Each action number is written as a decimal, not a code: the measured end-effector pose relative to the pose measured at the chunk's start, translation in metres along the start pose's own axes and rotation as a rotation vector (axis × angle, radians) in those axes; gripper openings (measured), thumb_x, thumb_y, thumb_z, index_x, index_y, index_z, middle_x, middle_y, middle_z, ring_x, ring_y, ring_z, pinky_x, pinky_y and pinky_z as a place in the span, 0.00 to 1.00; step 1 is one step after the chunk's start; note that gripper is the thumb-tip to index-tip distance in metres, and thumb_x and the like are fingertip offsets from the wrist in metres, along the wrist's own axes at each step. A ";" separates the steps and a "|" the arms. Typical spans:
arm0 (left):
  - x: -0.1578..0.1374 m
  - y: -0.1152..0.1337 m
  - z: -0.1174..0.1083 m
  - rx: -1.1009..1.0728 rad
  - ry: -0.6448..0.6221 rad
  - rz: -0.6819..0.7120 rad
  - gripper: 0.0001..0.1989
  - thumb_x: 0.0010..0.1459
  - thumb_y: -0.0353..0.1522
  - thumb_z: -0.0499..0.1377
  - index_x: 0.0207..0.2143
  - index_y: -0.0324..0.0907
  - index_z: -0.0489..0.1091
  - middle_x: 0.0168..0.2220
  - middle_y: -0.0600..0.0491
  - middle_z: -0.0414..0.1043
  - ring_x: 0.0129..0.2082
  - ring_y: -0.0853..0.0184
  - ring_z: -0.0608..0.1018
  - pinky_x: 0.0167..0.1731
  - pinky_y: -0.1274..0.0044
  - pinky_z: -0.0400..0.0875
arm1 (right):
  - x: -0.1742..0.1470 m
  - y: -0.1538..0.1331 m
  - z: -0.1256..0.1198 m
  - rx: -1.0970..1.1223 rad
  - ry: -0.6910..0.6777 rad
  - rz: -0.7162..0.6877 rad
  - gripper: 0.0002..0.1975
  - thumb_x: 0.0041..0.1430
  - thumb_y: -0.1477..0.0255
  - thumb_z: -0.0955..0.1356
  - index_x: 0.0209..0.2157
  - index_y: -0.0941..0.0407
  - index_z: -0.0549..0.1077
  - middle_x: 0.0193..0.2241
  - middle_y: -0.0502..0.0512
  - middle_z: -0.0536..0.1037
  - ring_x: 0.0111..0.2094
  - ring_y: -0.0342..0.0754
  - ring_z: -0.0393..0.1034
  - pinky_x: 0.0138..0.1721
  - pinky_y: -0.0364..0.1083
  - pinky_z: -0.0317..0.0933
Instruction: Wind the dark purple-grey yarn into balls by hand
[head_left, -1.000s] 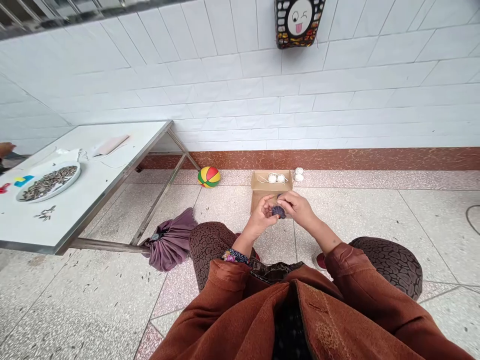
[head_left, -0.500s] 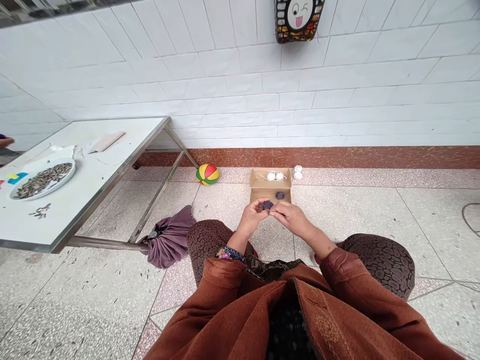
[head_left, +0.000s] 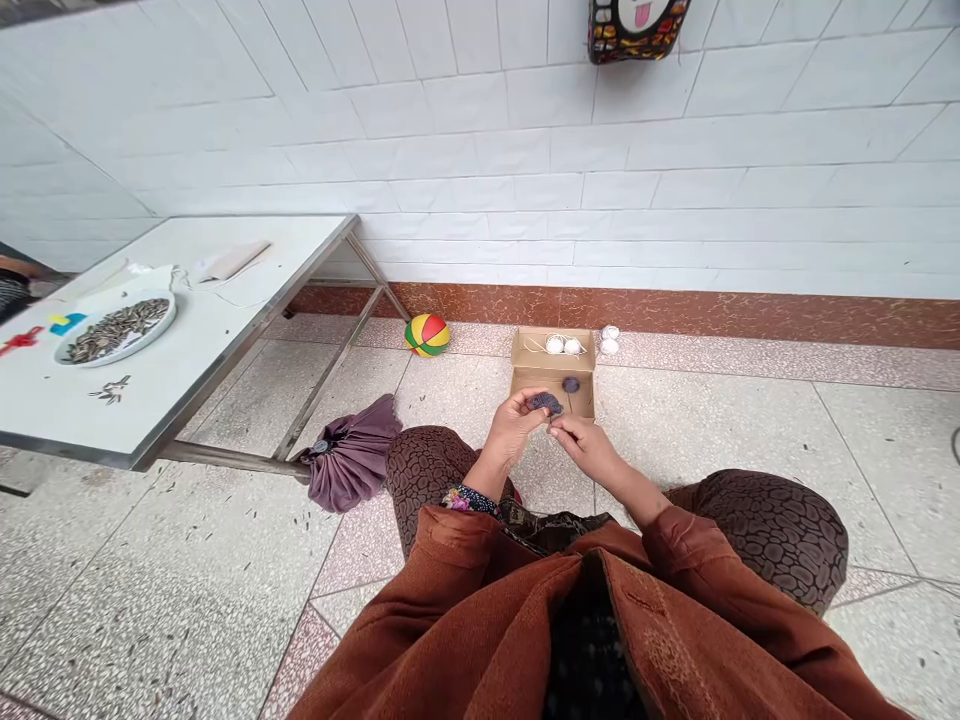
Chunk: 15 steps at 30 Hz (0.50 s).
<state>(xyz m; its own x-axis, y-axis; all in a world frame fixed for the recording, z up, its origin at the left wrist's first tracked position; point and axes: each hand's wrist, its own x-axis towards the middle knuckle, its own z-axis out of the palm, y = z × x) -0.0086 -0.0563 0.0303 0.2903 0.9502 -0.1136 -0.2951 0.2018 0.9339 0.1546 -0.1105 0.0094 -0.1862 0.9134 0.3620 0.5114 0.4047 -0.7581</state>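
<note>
My left hand is closed around a small dark grey-purple yarn piece, which sticks up between thumb and fingers. Close beside it on the right, my right hand has its fingertips pinched together just below the piece. What those fingertips hold is too small to make out. Beyond my hands lies an open cardboard box on the floor. A dark yarn ball rests in its near part, with a strand running from it toward my hands. White yarn balls sit in the far part.
More white balls lie right of the box, near the wall. A striped ball is by the leg of a white table, which bears a plate of seeds. A purple cloth bag lies by my left knee.
My right hand has drawn slightly down and away from the yarn piece, so more of the piece shows. The view has shifted, moving the table and box rightward in the picture.
</note>
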 end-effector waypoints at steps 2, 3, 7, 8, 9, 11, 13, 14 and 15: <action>0.002 -0.002 -0.002 0.098 -0.004 0.006 0.22 0.43 0.32 0.71 0.44 0.40 0.75 0.38 0.52 0.78 0.38 0.68 0.77 0.45 0.73 0.70 | 0.002 -0.013 -0.012 -0.018 -0.064 -0.077 0.11 0.71 0.65 0.63 0.37 0.52 0.75 0.31 0.54 0.77 0.34 0.49 0.72 0.38 0.46 0.65; 0.003 -0.003 -0.002 0.137 -0.024 0.012 0.23 0.43 0.32 0.71 0.44 0.40 0.75 0.38 0.52 0.78 0.37 0.68 0.77 0.44 0.74 0.70 | 0.007 -0.018 -0.020 -0.032 -0.070 -0.101 0.11 0.71 0.65 0.63 0.37 0.52 0.75 0.31 0.53 0.76 0.33 0.48 0.72 0.37 0.46 0.64; 0.000 -0.005 0.001 0.165 -0.155 0.035 0.27 0.43 0.30 0.72 0.48 0.40 0.72 0.40 0.52 0.77 0.36 0.70 0.77 0.42 0.75 0.70 | 0.036 -0.022 -0.046 -0.049 0.006 -0.132 0.10 0.70 0.66 0.65 0.37 0.53 0.77 0.33 0.54 0.77 0.36 0.49 0.72 0.40 0.47 0.65; -0.001 -0.005 0.003 0.144 -0.194 0.042 0.30 0.43 0.30 0.72 0.50 0.41 0.70 0.40 0.52 0.76 0.36 0.70 0.76 0.43 0.75 0.70 | 0.042 -0.018 -0.048 -0.049 0.041 -0.107 0.10 0.70 0.66 0.65 0.36 0.53 0.77 0.33 0.54 0.78 0.37 0.49 0.73 0.41 0.47 0.65; -0.003 -0.004 0.004 0.119 -0.233 0.049 0.32 0.44 0.30 0.72 0.53 0.43 0.68 0.41 0.52 0.76 0.37 0.70 0.77 0.43 0.75 0.70 | 0.046 -0.012 -0.048 -0.048 0.081 -0.073 0.10 0.69 0.66 0.66 0.36 0.53 0.77 0.33 0.54 0.78 0.37 0.50 0.73 0.41 0.48 0.65; -0.007 -0.003 0.005 0.068 -0.284 0.064 0.36 0.46 0.30 0.71 0.58 0.45 0.64 0.41 0.53 0.75 0.38 0.70 0.76 0.43 0.75 0.70 | 0.046 0.001 -0.043 -0.039 0.139 0.005 0.09 0.68 0.67 0.66 0.34 0.53 0.76 0.32 0.54 0.78 0.36 0.50 0.73 0.39 0.48 0.65; -0.009 -0.001 0.006 0.036 -0.274 0.076 0.35 0.48 0.30 0.70 0.59 0.46 0.64 0.42 0.53 0.74 0.40 0.70 0.76 0.45 0.75 0.69 | 0.038 0.012 -0.032 -0.020 0.140 0.066 0.09 0.67 0.67 0.65 0.34 0.53 0.75 0.30 0.53 0.78 0.33 0.49 0.72 0.37 0.47 0.64; -0.010 -0.001 0.006 0.028 -0.252 0.081 0.34 0.48 0.30 0.70 0.58 0.46 0.65 0.43 0.53 0.73 0.40 0.70 0.76 0.45 0.75 0.69 | 0.031 0.016 -0.026 -0.011 0.121 0.085 0.09 0.67 0.67 0.65 0.34 0.53 0.75 0.29 0.52 0.77 0.32 0.49 0.72 0.35 0.46 0.64; -0.010 -0.001 0.005 0.026 -0.222 0.086 0.33 0.48 0.30 0.70 0.57 0.46 0.66 0.43 0.53 0.73 0.41 0.70 0.76 0.46 0.75 0.68 | 0.023 0.018 -0.020 -0.006 0.098 0.098 0.09 0.67 0.67 0.64 0.34 0.53 0.74 0.28 0.52 0.77 0.30 0.48 0.71 0.34 0.45 0.63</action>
<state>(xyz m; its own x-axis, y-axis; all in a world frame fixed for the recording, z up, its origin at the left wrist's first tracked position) -0.0066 -0.0675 0.0324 0.4593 0.8873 0.0412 -0.3044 0.1136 0.9457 0.1766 -0.0830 0.0153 -0.0523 0.9397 0.3380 0.5283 0.3133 -0.7891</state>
